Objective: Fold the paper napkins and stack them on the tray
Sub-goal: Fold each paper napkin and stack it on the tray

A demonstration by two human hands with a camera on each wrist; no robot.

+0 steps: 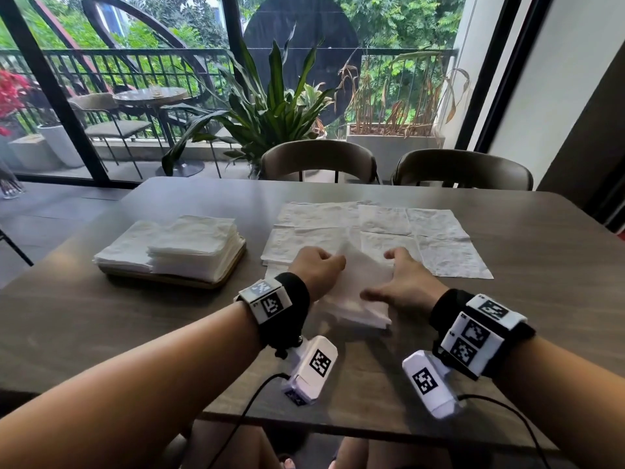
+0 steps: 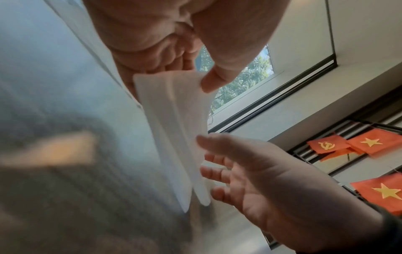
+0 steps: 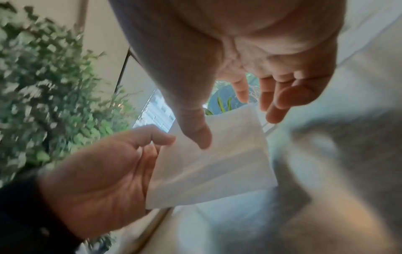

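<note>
A paper napkin (image 1: 355, 275) lifts pinched in the left hand (image 1: 316, 267), right hand (image 1: 402, 282) spread beside, tray (image 1: 216, 282) at nine o'clock.

Person, both forearms bare, no sleeves in view.

Left wrist: black fabric wristband (image 1: 293, 299); strapped over it a white block (image 1: 265, 301) carrying black-and-white square fiducial markers. Below it a white camera housing (image 1: 311, 367) with one square marker on its upper face, and a black cable (image 1: 252, 399) leading off from it.

Right wrist: black fabric wristband (image 1: 446, 311); white block (image 1: 480, 335) with several square fiducial markers. White camera housing (image 1: 429, 384) with one marker; black cable (image 1: 500, 409) leading off.
</note>
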